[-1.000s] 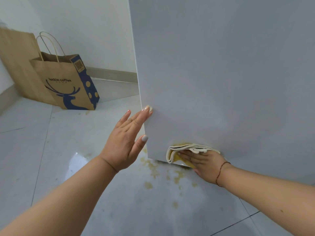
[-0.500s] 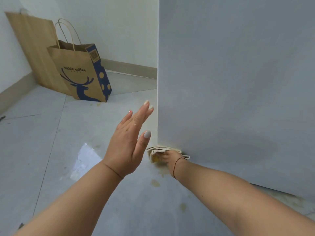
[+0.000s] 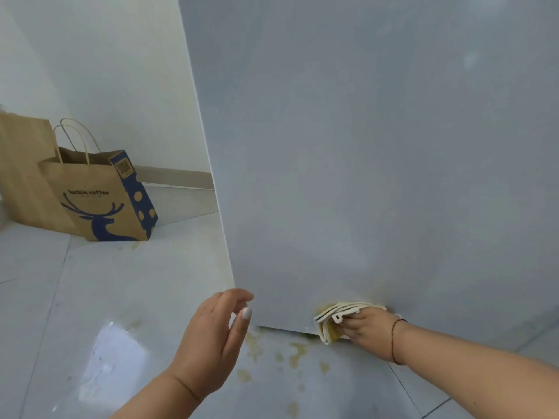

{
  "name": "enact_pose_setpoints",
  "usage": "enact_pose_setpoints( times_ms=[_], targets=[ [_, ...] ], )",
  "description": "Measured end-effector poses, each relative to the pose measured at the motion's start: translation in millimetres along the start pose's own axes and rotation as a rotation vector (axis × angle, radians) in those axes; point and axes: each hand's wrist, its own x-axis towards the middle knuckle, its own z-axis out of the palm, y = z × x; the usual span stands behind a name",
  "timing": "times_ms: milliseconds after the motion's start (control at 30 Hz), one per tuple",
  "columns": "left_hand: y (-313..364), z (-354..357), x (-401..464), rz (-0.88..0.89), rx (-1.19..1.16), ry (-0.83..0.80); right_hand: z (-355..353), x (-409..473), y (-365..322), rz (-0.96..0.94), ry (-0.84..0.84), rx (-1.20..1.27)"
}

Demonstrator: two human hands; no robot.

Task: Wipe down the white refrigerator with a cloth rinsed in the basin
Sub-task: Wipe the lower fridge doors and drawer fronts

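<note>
The fridge [image 3: 378, 146] runs off the top and right edges, so its full height and width cannot be seen. The right hand [image 3: 367, 334] covers part of the folded cloth [image 3: 334, 320], and its fingertips are buried in the folds. Both forearms leave by the near edge. At far left, a plain bag [image 3: 21, 170] is cut by the left edge and half hidden behind the printed bag [image 3: 96, 195], whose small code label is too fine to read.

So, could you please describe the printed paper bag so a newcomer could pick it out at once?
Look left of the white refrigerator, toward the corner of the tiled floor. Two brown paper bags stand there. It is the front bag, with twine handles, a blue deer and a dotted blue side; the bag behind it is plain.
</note>
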Motion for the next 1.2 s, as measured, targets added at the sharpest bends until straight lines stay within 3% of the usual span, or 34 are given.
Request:
enact_pose_setpoints(
  times_ms=[33,133,300,433,533,600,667,767,833,900,1033,1200],
  targets=[
    [0.2,-1.5,-1.2,-0.043,-0.001,-0.074,-5.0,-6.2,8.0,0.057,-0.020,0.100],
    [6.5,-6.8,3.2,-0.179,-0.113,-0.319,-29.9,-13.9,10.7,0.194,0.153,0.246],
    [44.5,-28.3,10.2,-0.439,-0.555,-0.498,-123.4,-65.9,-3.4,0.164,0.349,1.498],
    [62.0,-25.8,-10.8,-0.733,-0.951,-0.562,-148.7,-86.0,-28.0,-0.101,0.499,2.169],
    [61.9,-17.7,-28.5,-0.936,-1.177,-0.570,-146.9,-75.1,-50.5,0.049,0.627,2.463],
    [68.5,-18.1,-32.1,-0.979,-1.234,-0.597,-146.5,-65.8,-61.5,0.345,0.716,2.445],
    [61.6,-9.3,-34.8,-1.003,-1.280,-0.568,-147.0,-59.8,-70.2,0.516,0.745,2.369],
    [68.6,-9.5,-23.0,-0.993,-1.366,-0.504,-160.0,-57.4,-82.1,0.430,0.763,2.242],
    [73.1,-10.8,-11.0,-0.982,-1.503,-0.465,-164.8,-52.7,-86.0,0.367,0.764,1.954],
    [76.0,-11.3,-0.9,-0.941,-1.589,-0.471,-164.3,-49.3,-83.4,0.433,0.824,1.675],
    [88.8,-22.0,22.1,-0.737,-1.572,-0.565,-173.3,-61.9,-61.2,0.618,1.199,1.576],
    [113.1,-49.9,58.6,-0.524,-1.433,-0.439,-207.3,-99.3,-25.7,0.788,1.596,1.295]
  ],
)
